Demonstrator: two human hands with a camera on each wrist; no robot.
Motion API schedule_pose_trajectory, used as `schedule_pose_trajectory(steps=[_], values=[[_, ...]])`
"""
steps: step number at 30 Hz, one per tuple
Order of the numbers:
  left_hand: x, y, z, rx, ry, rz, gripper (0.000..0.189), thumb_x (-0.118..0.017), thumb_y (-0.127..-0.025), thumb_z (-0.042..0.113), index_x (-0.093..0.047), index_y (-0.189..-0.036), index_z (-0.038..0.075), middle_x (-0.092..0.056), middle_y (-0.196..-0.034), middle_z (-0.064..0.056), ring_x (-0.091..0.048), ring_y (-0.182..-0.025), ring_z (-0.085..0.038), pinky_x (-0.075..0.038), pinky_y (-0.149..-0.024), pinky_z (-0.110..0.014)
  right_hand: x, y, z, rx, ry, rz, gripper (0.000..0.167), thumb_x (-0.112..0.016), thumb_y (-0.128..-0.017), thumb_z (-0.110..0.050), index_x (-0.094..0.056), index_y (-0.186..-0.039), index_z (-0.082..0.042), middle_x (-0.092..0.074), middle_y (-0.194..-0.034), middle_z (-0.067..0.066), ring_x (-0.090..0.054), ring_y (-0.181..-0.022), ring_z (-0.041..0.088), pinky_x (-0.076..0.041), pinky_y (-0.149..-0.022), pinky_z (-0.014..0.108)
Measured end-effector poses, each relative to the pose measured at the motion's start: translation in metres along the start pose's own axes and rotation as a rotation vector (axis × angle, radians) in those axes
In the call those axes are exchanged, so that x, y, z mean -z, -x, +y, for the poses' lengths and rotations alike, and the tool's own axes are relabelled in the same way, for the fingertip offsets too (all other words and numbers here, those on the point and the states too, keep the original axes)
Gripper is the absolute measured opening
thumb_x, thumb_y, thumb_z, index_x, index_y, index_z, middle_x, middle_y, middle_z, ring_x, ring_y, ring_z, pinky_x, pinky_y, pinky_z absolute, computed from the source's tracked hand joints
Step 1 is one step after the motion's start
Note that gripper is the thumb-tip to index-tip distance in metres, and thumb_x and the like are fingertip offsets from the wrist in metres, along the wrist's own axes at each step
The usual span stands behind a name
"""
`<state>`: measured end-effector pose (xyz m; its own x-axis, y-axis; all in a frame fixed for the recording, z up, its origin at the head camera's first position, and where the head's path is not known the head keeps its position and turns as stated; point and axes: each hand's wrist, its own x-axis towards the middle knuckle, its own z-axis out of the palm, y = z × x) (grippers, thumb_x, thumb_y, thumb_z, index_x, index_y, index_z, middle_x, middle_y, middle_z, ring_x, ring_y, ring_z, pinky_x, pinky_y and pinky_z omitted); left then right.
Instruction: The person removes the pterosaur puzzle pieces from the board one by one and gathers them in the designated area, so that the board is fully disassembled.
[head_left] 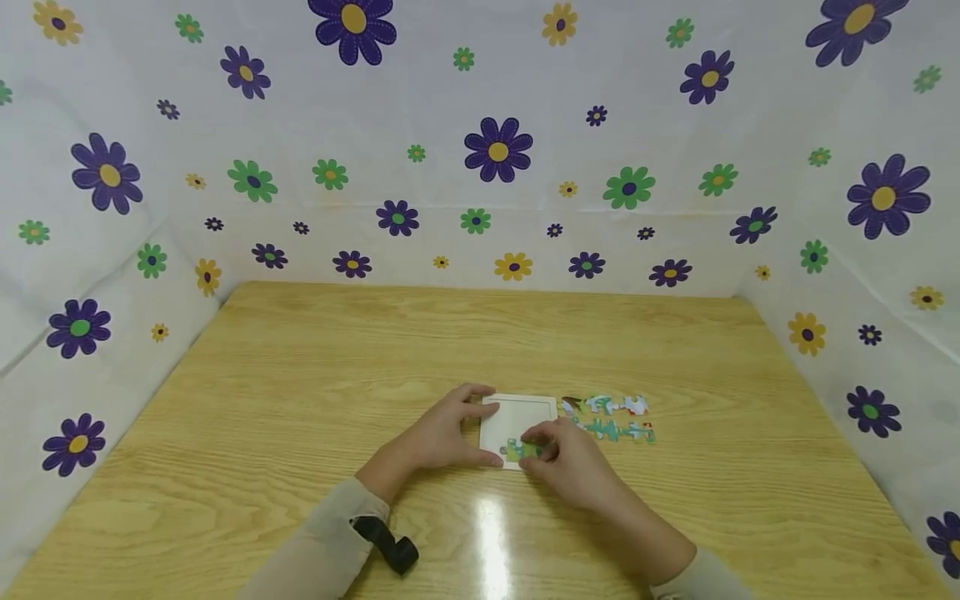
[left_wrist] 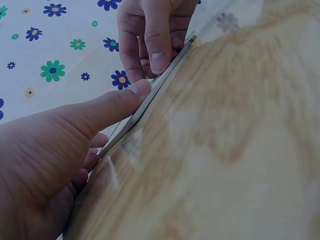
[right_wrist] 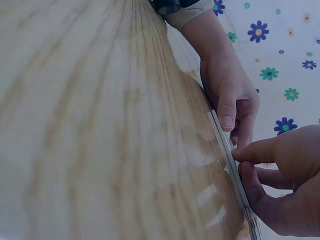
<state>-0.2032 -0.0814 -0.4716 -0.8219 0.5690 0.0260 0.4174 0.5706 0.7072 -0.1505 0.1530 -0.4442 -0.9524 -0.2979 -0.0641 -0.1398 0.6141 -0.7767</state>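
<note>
A white puzzle tray [head_left: 517, 415] lies on the table, with green and yellow puzzle pieces [head_left: 514, 451] along its lower edge. My left hand [head_left: 447, 431] holds the tray from the left, fingers by its upper corner and thumb on its lower corner; the left wrist view shows that thumb [left_wrist: 137, 91] on the rim. At the lower right of the tray, my right hand [head_left: 573, 467] pinches a puzzle piece between thumb and fingers. Most of that piece is hidden by the hand. In the right wrist view, the right fingertips [right_wrist: 245, 154] are just over the tray's edge [right_wrist: 231, 165].
Two rows of loose puzzle pieces [head_left: 613, 430] lie right of the tray, some partly behind my right hand. A black strap [head_left: 386, 542] hangs from the left sleeve. White cloth with flowers [head_left: 498, 152] walls the wooden table [head_left: 300, 358] at the back and sides.
</note>
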Motion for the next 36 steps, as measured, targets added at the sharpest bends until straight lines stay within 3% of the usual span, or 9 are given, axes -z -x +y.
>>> schedule_pose_trajectory(steps=[11,14,18,22,30,36], values=[[-0.001,0.0,0.0,-0.002,-0.001,0.016,0.088,-0.087,-0.073,0.05,-0.056,-0.143,0.008,-0.038,-0.156,-0.001,-0.035,-0.146,-0.029,-0.037,-0.115,-0.05,0.002,-0.002,0.008,0.038,-0.118,-0.033,0.014,-0.068,-0.093,-0.007,-0.063,-0.106,-0.007,-0.064,-0.096,0.005,-0.062,-0.077,0.013,-0.052,-0.066,0.021],[0.0,0.003,-0.004,0.013,-0.024,0.029,0.088,-0.088,-0.071,0.05,-0.056,-0.143,0.009,-0.039,-0.155,0.0,-0.036,-0.146,-0.029,-0.038,-0.114,-0.05,0.0,-0.004,0.01,0.043,-0.224,-0.071,0.015,-0.066,-0.096,-0.008,-0.063,-0.11,-0.003,-0.065,-0.096,0.009,-0.066,-0.078,0.015,-0.057,-0.069,0.022],[0.0,0.004,-0.004,0.012,-0.02,0.027,0.089,-0.088,-0.071,0.049,-0.056,-0.143,0.01,-0.039,-0.155,0.001,-0.036,-0.145,-0.028,-0.038,-0.115,-0.049,0.008,-0.003,0.016,-0.017,-0.406,-0.113,0.022,-0.063,-0.098,-0.007,-0.058,-0.116,0.003,-0.062,-0.1,0.015,-0.07,-0.081,0.019,-0.061,-0.074,0.026],[-0.001,-0.002,-0.001,-0.011,-0.011,0.011,0.089,-0.087,-0.072,0.051,-0.055,-0.144,0.009,-0.038,-0.156,0.001,-0.037,-0.145,-0.028,-0.038,-0.115,-0.048,0.026,0.006,0.024,-0.063,-0.484,-0.115,0.026,-0.061,-0.099,-0.008,-0.055,-0.12,0.007,-0.06,-0.103,0.015,-0.071,-0.086,0.021,-0.061,-0.078,0.028],[-0.004,-0.005,0.0,0.0,-0.017,-0.009,0.089,-0.088,-0.072,0.049,-0.053,-0.145,0.01,-0.037,-0.156,0.004,-0.034,-0.147,-0.026,-0.037,-0.116,-0.046,0.048,0.021,0.039,-0.157,-0.509,-0.02,0.034,-0.065,-0.097,-0.008,-0.056,-0.124,0.01,-0.056,-0.106,0.011,-0.071,-0.086,0.017,-0.06,-0.081,0.027],[-0.005,-0.004,-0.002,0.016,-0.021,0.0,0.091,-0.088,-0.071,0.05,-0.053,-0.145,0.011,-0.037,-0.156,0.005,-0.034,-0.147,-0.026,-0.037,-0.116,-0.047,0.061,0.028,0.05,-0.209,-0.431,0.072,0.035,-0.07,-0.094,-0.012,-0.06,-0.12,0.01,-0.062,-0.104,0.012,-0.071,-0.084,0.015,-0.06,-0.077,0.026]])
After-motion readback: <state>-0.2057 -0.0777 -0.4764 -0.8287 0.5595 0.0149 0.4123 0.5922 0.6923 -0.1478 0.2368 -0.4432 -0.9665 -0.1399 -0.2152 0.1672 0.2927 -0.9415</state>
